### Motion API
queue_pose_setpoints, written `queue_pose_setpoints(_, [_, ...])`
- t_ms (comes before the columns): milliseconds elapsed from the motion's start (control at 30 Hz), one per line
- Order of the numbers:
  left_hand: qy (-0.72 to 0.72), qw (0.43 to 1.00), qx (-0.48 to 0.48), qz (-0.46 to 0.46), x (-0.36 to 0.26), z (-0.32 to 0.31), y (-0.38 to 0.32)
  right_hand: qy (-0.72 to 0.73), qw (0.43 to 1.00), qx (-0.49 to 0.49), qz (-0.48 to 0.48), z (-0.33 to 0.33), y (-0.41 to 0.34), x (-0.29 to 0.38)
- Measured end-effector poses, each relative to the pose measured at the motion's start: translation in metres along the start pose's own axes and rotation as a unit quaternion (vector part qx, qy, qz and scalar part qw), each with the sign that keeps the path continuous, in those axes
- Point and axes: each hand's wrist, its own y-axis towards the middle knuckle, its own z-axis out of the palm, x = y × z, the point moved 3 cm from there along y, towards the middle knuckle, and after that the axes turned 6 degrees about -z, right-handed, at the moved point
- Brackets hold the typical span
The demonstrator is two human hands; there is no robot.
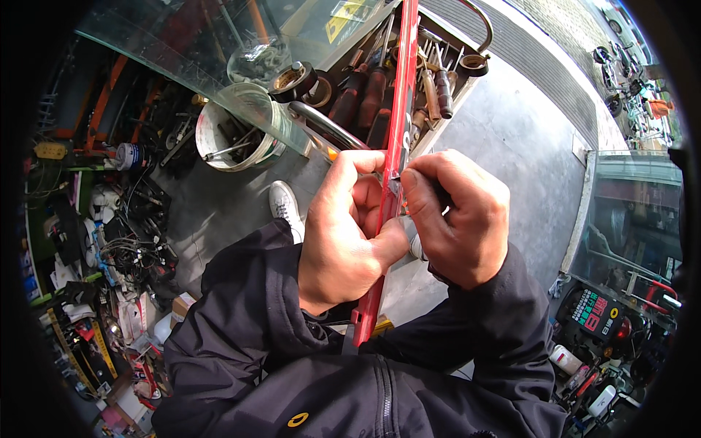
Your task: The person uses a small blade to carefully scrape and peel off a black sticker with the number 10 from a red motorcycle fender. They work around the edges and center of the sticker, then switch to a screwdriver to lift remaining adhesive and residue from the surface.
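A long, narrow red part (404, 82) with a glossy surface stands on edge, running from the top of the picture down to my lap. My left hand (342, 241) grips it, thumb on the near side and fingers curled around its left face. On the other side, my right hand (465, 216) has thumb and bent forefinger pinched together against the part's right face. A small bit of dark and clear film or tape (394, 186) shows by that thumb tip. What exactly the right fingers pinch is hidden.
Beyond my hands, a tool tray (471, 85) holds several screwdrivers (375, 90) and tape rolls (293, 82). Left of it stands a white bucket (211, 131) of metal parts under a glass panel (181, 60). Cables and parts (131, 252) crowd the left; a glass case (630, 219) stands right.
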Motion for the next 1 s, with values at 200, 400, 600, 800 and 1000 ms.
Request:
queue_pose_setpoints(200, [-0.021,1.0,-0.003,-0.021,-0.0027,0.0007,-0.0005,0.005,1.0,0.018,0.009,0.0013,-0.0045,0.0029])
queue_pose_setpoints(400, [-0.005,1.0,-0.006,-0.001,-0.0025,0.003,0.0014,0.01,0.999,-0.044,-0.005,0.0051,-0.0036,-0.0019])
queue_pose_setpoints(600, [-0.004,1.0,-0.01,-0.007,-0.0018,0.0029,0.0009,-0.006,1.0,-0.016,-0.003,0.0021,-0.0034,-0.0021])
queue_pose_setpoints(800, [-0.005,1.0,-0.009,-0.01,-0.0015,0.0017,0.0012,-0.009,1.0,-0.014,0.0,0.0018,-0.002,-0.0002])
queue_pose_setpoints(1000, [-0.001,1.0,-0.013,-0.008,-0.0011,0.002,0.0013,0.039,0.998,0.022,0.054,-0.0018,-0.0023,-0.0003])
